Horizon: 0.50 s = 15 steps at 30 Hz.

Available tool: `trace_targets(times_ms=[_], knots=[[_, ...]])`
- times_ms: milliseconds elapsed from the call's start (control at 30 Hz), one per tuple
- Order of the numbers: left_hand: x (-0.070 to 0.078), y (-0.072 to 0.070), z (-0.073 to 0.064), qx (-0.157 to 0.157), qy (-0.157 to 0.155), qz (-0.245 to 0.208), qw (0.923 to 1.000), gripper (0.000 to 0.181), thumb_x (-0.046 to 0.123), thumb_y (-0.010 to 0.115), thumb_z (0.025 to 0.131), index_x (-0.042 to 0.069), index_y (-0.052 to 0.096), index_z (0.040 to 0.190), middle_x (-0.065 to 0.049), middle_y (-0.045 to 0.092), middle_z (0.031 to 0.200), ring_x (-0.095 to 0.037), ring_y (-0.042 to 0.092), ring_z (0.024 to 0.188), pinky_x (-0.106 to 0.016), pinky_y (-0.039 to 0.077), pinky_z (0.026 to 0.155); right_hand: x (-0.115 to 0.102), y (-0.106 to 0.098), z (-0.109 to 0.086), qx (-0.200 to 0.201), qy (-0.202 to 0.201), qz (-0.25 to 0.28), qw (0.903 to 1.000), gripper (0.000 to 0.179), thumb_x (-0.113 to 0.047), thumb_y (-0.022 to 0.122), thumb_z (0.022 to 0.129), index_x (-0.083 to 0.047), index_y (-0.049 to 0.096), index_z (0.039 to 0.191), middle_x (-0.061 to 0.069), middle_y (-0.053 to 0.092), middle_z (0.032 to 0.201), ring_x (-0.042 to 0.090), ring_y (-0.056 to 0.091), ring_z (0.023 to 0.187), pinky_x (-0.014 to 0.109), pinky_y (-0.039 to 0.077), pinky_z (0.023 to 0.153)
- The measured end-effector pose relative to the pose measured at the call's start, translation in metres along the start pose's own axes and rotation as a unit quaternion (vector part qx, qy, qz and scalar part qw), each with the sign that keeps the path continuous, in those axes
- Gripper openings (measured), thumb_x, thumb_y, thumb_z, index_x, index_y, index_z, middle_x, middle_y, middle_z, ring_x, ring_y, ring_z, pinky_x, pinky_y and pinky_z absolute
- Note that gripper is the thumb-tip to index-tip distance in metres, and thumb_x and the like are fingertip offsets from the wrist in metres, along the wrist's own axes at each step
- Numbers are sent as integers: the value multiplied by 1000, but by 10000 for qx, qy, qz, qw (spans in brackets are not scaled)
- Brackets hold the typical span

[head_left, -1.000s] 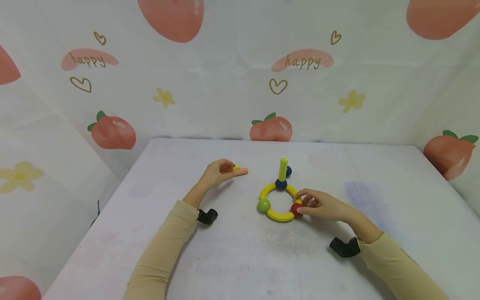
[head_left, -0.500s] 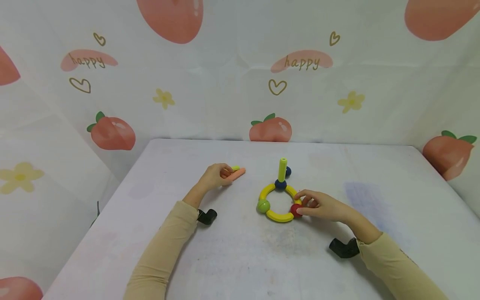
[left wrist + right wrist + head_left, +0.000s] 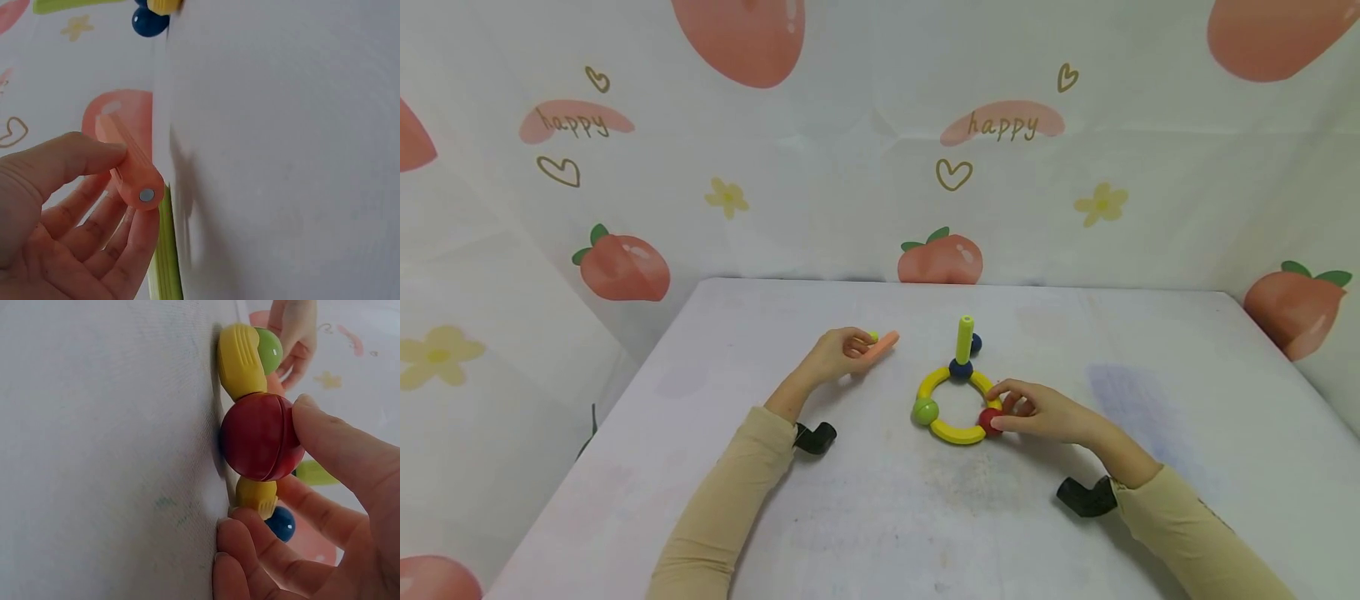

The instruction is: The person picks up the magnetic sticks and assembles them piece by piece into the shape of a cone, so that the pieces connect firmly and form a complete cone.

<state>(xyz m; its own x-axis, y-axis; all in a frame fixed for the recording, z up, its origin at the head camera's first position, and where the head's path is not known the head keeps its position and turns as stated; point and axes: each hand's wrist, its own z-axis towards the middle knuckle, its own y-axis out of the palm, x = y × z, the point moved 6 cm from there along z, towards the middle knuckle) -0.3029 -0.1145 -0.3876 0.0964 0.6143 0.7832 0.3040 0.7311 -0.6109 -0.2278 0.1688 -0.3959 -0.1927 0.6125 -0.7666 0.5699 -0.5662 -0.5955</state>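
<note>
My left hand [image 3: 838, 353] pinches an orange magnetic rod [image 3: 130, 164] between thumb and fingers; a silver magnet shows in its near end. Behind it a lime-green rod [image 3: 164, 250] lies on the table, mostly hidden by the hand in the head view. My right hand [image 3: 1045, 410] holds the red ball [image 3: 256, 437], thumb on the ball and fingers round the yellow curved piece beside it. That ball belongs to a ring of yellow curved rods [image 3: 957, 435] joined by a green ball [image 3: 926, 411] and a dark blue ball [image 3: 960, 369]. Upright on the blue ball stands a lime-green rod [image 3: 965, 340].
A second dark blue ball [image 3: 976, 343] sits just behind the upright rod. Black camera mounts [image 3: 816, 438] hang below both wrists, close over the white table [image 3: 865, 517]. A printed cloth [image 3: 835, 167] hangs at the table's far edge.
Fingers of the left hand have closed on the orange rod and turned it to point up and away, apart from the green one. The right hand has kept its hold on the red ball.
</note>
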Motion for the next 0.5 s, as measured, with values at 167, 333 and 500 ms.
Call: trace_targets(times_ms=[167, 333, 500], knots=[[9, 6, -2, -203, 175, -246, 9993, 38, 5, 62, 84, 2, 56, 122, -19, 62, 118, -30, 61, 107, -35, 51, 89, 0, 0, 1, 42, 28, -36, 10000, 41, -31, 65, 87, -8, 52, 118, 10, 59, 99, 17, 56, 81, 29, 46, 70], [19, 12, -7, -316, 287, -448, 9981, 42, 3, 61, 82, 3, 55, 123, -18, 62, 116, -29, 63, 102, -32, 52, 84, -1, 0, 1, 63, 19, -50, 10000, 42, -31, 66, 86, -8, 52, 118, 10, 59, 99, 17, 56, 80, 29, 46, 70], [26, 18, -10, -407, 461, -471, 9970, 42, 4, 61, 81, 5, 56, 123, -16, 63, 115, -26, 62, 100, -32, 52, 84, -2, 1, 1, 129, 75, -125, 9998, 41, -31, 66, 86, -8, 52, 117, 10, 59, 98, 17, 56, 79, 29, 46, 69]])
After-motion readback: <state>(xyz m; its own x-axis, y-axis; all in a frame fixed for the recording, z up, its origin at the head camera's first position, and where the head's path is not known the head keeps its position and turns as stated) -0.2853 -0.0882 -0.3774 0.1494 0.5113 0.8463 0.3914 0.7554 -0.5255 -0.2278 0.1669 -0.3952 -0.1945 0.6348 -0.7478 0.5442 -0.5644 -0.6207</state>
